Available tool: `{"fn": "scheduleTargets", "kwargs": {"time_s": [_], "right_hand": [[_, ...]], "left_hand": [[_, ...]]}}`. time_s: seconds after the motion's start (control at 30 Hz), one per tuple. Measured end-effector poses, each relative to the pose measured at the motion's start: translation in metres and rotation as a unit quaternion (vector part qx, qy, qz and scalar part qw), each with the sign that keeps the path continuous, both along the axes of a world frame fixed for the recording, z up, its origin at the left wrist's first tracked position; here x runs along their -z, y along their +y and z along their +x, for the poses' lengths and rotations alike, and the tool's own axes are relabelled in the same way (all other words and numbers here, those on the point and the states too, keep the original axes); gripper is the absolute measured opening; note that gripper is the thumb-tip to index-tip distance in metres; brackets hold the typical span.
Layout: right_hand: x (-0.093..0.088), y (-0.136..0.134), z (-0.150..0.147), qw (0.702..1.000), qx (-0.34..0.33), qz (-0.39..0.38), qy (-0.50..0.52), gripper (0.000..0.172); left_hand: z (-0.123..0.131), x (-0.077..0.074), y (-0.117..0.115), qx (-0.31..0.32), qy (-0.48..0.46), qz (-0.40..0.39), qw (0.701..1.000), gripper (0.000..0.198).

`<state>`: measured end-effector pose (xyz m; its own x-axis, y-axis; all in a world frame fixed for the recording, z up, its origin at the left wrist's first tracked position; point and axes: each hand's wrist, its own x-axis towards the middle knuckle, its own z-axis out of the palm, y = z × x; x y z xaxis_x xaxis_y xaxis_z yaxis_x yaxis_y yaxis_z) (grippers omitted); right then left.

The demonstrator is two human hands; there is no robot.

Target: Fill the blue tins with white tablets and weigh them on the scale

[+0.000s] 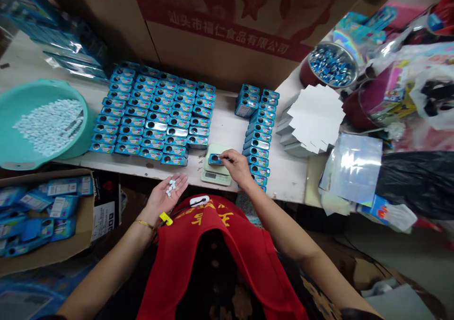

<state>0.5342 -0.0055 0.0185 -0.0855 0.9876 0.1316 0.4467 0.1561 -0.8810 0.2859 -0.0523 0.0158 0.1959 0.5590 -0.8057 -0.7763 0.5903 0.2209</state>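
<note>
The tin (214,159) lies flat on the plate of a small scale (215,177) at the near edge of the worktop (227,126), between two groups of like tins. Its long axis runs left to right, and its printed blue face points up with a dark round opening showing. It is a rounded rectangle of glossy metal.

The right hand (237,166) rests at the tin's right end, fingers closed lightly on it. The left hand (166,194) is held palm up just off the near edge, fingers spread open, with a few small white tablets (171,186) lying loose in the palm.

The scale is pale green plastic, its display on the near side.

To the left a block of tins (152,116) lies in tight rows, all with long axes left to right. To the right a column of tins (258,135) runs from near to far.

At far left a teal plastic basin (10,154) holds a heap of white tablets.

A printed cardboard box (220,27) stands along the far side.

A fanned stack of white cards (315,116) lies to the right.
</note>
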Motion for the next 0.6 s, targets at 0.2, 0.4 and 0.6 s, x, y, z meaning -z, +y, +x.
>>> {"fn": "scheduleTargets", "kwargs": {"time_s": [0.2,0.4,0.6], "right_hand": [[-0.008,-0.001,0.003,0.999,0.030,0.009,-0.030,0.017],[-0.010,-0.006,0.023,0.996,0.058,0.006,-0.067,0.019],[0.005,-0.003,0.023,0.981,-0.028,-0.018,-0.193,0.041]], "left_hand": [[-0.004,0.000,-0.002,0.001,-0.006,0.003,1.000,0.019],[-0.018,0.010,-0.007,-0.014,0.007,-0.020,1.000,0.020],[-0.025,0.017,-0.013,-0.019,0.022,-0.043,0.999,0.019]]}}
